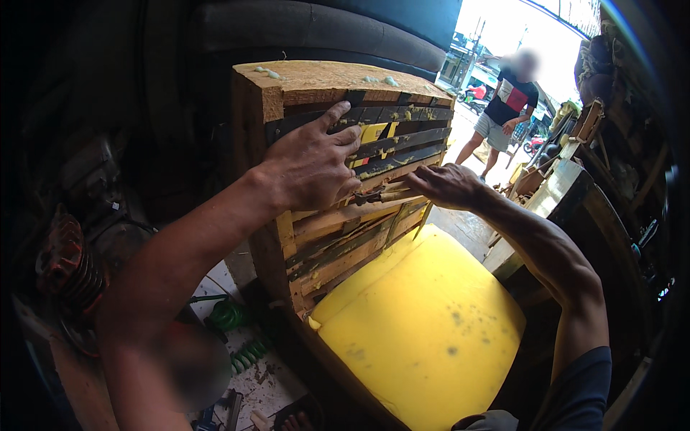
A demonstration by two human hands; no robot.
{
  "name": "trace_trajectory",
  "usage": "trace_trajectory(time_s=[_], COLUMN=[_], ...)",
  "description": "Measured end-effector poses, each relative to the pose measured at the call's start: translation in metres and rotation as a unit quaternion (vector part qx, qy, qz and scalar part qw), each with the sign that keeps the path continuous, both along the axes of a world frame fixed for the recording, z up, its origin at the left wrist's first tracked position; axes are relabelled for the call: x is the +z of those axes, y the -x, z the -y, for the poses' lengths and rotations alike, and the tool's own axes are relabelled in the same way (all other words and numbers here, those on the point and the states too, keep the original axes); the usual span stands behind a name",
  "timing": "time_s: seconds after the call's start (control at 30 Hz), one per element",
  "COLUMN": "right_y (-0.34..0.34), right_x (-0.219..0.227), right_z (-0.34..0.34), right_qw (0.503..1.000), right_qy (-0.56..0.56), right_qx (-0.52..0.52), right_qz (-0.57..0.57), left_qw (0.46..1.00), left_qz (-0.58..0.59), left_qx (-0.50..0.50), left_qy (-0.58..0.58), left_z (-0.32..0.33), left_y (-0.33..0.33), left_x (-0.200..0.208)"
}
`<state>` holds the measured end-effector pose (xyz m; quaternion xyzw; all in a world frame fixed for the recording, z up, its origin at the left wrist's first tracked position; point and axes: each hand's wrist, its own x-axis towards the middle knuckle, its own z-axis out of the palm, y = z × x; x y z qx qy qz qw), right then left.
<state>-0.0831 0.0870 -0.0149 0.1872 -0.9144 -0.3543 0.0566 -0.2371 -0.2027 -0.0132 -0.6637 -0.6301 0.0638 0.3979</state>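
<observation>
The wooden backrest (262, 97) of a seat frame stands upright before me, with black webbing straps (420, 136) stretched across it. My left hand (313, 154) lies against the straps near its left side, fingers apart and nothing visibly held. My right hand (453, 185) is closed round the pale handles of a pincer-like hand tool (370, 197). The tool's dark metal head points left, close below my left fingers, against the lower slats. I cannot tell whether its jaws grip anything. Below lies a yellow foam cushion (424, 323) with dark spots.
A person (512, 108) stands beyond the backrest on the right, by the bright opening. A coiled green hose (228, 314) lies at lower left, near an orange finned machine (65, 251). Wooden furniture parts (560, 190) are piled at right. A dark padded piece (323, 29) stands behind.
</observation>
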Motion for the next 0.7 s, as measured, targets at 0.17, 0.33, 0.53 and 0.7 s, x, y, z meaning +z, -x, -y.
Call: trace_trajectory(time_s=[0.17,0.33,0.53,0.7], right_y=[-0.053,-0.047,-0.049,-0.052], right_x=[-0.006,-0.007,-0.008,0.0], right_z=[0.069,0.08,0.092,0.104], right_qw=[0.987,0.978,0.933,0.883], right_qy=[0.042,0.058,0.216,0.33], right_qx=[-0.12,-0.138,-0.289,-0.323], right_qz=[-0.103,-0.145,-0.016,0.079], left_qw=[1.0,1.0,1.0,0.999], left_qz=[0.019,0.014,0.019,0.022], left_qx=[0.013,0.005,0.004,-0.004], left_qy=[0.006,-0.01,-0.016,-0.031], left_z=[0.0,-0.001,-0.001,-0.003], left_y=[-0.002,-0.003,-0.002,-0.001], left_x=[0.001,0.0,0.001,0.0])
